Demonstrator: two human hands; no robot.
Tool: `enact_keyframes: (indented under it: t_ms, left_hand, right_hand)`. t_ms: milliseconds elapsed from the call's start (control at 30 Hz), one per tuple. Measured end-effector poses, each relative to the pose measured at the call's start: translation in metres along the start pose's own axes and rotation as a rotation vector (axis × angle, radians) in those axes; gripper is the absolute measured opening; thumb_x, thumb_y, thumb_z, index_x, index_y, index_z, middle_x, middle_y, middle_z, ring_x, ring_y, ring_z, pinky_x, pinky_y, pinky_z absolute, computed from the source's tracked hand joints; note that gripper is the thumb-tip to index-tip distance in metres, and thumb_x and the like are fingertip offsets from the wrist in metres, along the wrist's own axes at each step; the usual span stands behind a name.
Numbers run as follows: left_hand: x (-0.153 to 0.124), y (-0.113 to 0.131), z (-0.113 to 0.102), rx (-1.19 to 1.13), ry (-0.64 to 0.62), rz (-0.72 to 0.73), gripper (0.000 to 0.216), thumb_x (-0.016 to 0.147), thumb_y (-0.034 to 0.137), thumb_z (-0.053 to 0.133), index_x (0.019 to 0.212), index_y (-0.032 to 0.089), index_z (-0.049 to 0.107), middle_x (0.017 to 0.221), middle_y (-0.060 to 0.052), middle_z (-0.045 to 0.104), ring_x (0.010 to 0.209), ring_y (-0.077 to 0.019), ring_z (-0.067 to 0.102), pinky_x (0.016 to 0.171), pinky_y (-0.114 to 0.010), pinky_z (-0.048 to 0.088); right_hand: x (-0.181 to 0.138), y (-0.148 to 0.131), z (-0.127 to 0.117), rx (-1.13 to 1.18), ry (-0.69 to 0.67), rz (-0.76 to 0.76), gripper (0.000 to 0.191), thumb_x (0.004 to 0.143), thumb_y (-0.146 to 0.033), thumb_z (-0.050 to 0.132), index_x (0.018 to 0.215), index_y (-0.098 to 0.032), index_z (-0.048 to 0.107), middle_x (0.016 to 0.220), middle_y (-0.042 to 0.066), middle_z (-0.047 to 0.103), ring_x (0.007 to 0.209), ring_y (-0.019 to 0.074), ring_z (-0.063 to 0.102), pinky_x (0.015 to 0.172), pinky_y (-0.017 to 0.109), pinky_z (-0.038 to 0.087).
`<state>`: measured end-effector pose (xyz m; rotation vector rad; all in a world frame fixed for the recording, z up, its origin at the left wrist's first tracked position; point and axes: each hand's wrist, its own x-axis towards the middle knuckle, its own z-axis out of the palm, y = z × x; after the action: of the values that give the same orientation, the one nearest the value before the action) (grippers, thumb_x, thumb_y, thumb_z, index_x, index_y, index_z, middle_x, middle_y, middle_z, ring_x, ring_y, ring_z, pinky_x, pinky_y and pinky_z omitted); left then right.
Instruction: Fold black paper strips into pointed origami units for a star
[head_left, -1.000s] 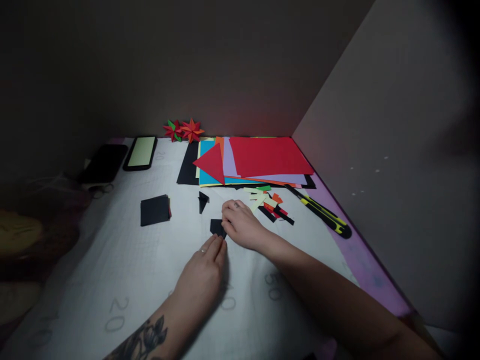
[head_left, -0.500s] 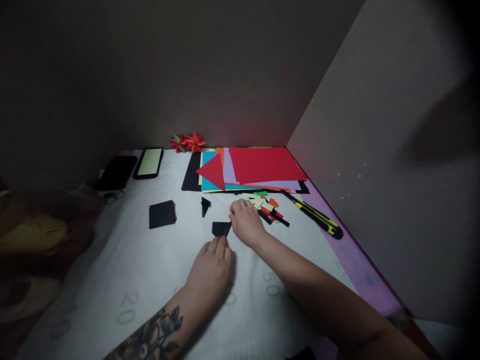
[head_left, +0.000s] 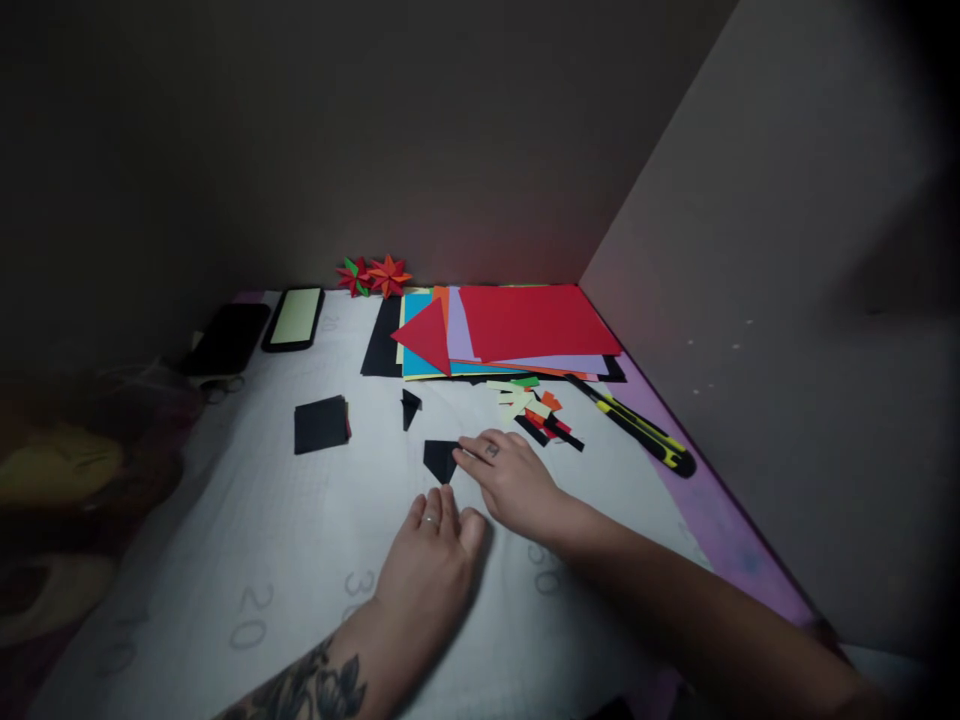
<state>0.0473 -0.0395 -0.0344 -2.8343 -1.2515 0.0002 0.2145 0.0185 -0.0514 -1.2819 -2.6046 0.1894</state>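
Pale-screened phone [head_left: 294, 318], utility knife [head_left: 637, 432] (black and yellow)

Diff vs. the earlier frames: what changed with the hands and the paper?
Left hand: fingertips drew back toward the wearer, off most of the folded black paper piece, baring its lower point; contact there unclear. Right hand: curled fingers extended, now over the piece's right edge. Unchanged: square black paper stack, yellow-and-black cutter.
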Motion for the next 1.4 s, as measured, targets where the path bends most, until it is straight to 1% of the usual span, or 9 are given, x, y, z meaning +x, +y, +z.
enact_keyframes:
  t_ms: [167, 267, 433, 600, 733, 867, 1067, 1233, 1400]
  left_hand:
    - [0.000, -0.018, -0.019, -0.113, -0.145, 0.028, 0.027, 0.074, 0.000, 0.045, 0.094, 0.012, 0.059, 0.100, -0.019, 0.070, 0.088, -0.0281, 0.069, 0.073, -0.041, 0.055]
    - [0.004, -0.043, -0.028, -0.183, -0.268, -0.150, 0.027, 0.076, 0.002, 0.043, 0.095, 0.014, 0.058, 0.075, -0.008, 0.068, 0.064, -0.0227, 0.066, 0.057, -0.034, 0.053]
    - [0.009, -0.070, -0.006, -0.253, 0.091, -0.288, 0.036, 0.085, 0.008, 0.041, 0.116, 0.016, 0.055, 0.108, -0.012, 0.065, 0.093, -0.0244, 0.062, 0.078, -0.038, 0.052]
    - [0.014, -0.076, 0.008, -0.481, 0.228, -0.399, 0.031, 0.087, 0.014, 0.044, 0.116, 0.014, 0.055, 0.105, -0.011, 0.065, 0.096, -0.0228, 0.061, 0.083, -0.037, 0.052]
    - [0.014, -0.075, 0.004, -0.426, 0.299, -0.252, 0.029, 0.083, 0.006, 0.045, 0.101, 0.015, 0.066, 0.100, -0.010, 0.065, 0.094, -0.0228, 0.059, 0.081, -0.038, 0.051]
    - [0.012, -0.071, 0.006, -0.401, 0.221, -0.039, 0.031, 0.079, 0.001, 0.048, 0.097, 0.014, 0.069, 0.095, -0.010, 0.069, 0.091, -0.0226, 0.060, 0.079, -0.037, 0.052]
    - [0.010, -0.073, 0.001, -0.401, 0.087, -0.013, 0.035, 0.084, 0.005, 0.048, 0.109, 0.018, 0.068, 0.100, -0.009, 0.068, 0.091, -0.0215, 0.062, 0.079, -0.036, 0.053]
    - [0.005, -0.074, -0.009, -0.311, -0.020, 0.012, 0.035, 0.086, 0.013, 0.049, 0.112, 0.026, 0.067, 0.113, -0.009, 0.067, 0.102, -0.0244, 0.063, 0.085, -0.041, 0.051]
    - [0.001, -0.071, -0.007, -0.275, -0.031, 0.022, 0.034, 0.083, 0.010, 0.047, 0.107, 0.022, 0.070, 0.121, -0.011, 0.065, 0.111, -0.0253, 0.060, 0.090, -0.041, 0.049]
  right_hand:
    - [-0.002, 0.002, -0.003, 0.017, -0.067, -0.011, 0.054, 0.077, -0.006, 0.049, 0.130, -0.015, 0.054, 0.137, 0.012, 0.052, 0.111, 0.0297, 0.046, 0.089, 0.046, 0.038]
    - [-0.004, 0.003, -0.002, 0.048, -0.095, -0.010, 0.057, 0.077, -0.005, 0.048, 0.133, -0.016, 0.051, 0.139, 0.013, 0.049, 0.114, 0.0300, 0.046, 0.092, 0.047, 0.037]
    - [-0.004, 0.005, 0.001, 0.076, -0.120, 0.028, 0.063, 0.075, -0.002, 0.047, 0.134, -0.021, 0.049, 0.141, 0.009, 0.048, 0.116, 0.0282, 0.044, 0.096, 0.046, 0.036]
    - [-0.006, 0.006, 0.004, 0.124, -0.078, 0.049, 0.060, 0.078, -0.005, 0.047, 0.135, -0.021, 0.048, 0.141, 0.006, 0.047, 0.118, 0.0283, 0.042, 0.099, 0.047, 0.036]
    - [-0.001, 0.003, 0.001, 0.208, 0.012, 0.100, 0.052, 0.086, -0.015, 0.047, 0.138, -0.020, 0.043, 0.136, 0.009, 0.051, 0.119, 0.0271, 0.041, 0.101, 0.047, 0.036]
    - [0.010, 0.001, -0.001, 0.229, 0.058, 0.100, 0.046, 0.086, -0.017, 0.053, 0.132, -0.021, 0.049, 0.138, 0.012, 0.046, 0.125, 0.0289, 0.035, 0.103, 0.051, 0.035]
    - [0.016, 0.009, 0.000, 0.352, 0.101, 0.029, 0.010, 0.083, -0.014, 0.060, 0.083, -0.022, 0.067, 0.112, 0.007, 0.061, 0.110, 0.0244, 0.046, 0.095, 0.042, 0.040]
    - [0.014, 0.018, -0.001, 0.446, 0.065, -0.074, 0.012, 0.085, -0.014, 0.059, 0.083, -0.022, 0.067, 0.091, 0.004, 0.064, 0.093, 0.0195, 0.053, 0.086, 0.035, 0.042]
    - [0.019, 0.016, -0.002, 0.492, 0.063, 0.000, 0.011, 0.084, -0.012, 0.060, 0.079, -0.020, 0.067, 0.089, 0.002, 0.063, 0.088, 0.0170, 0.054, 0.084, 0.032, 0.041]
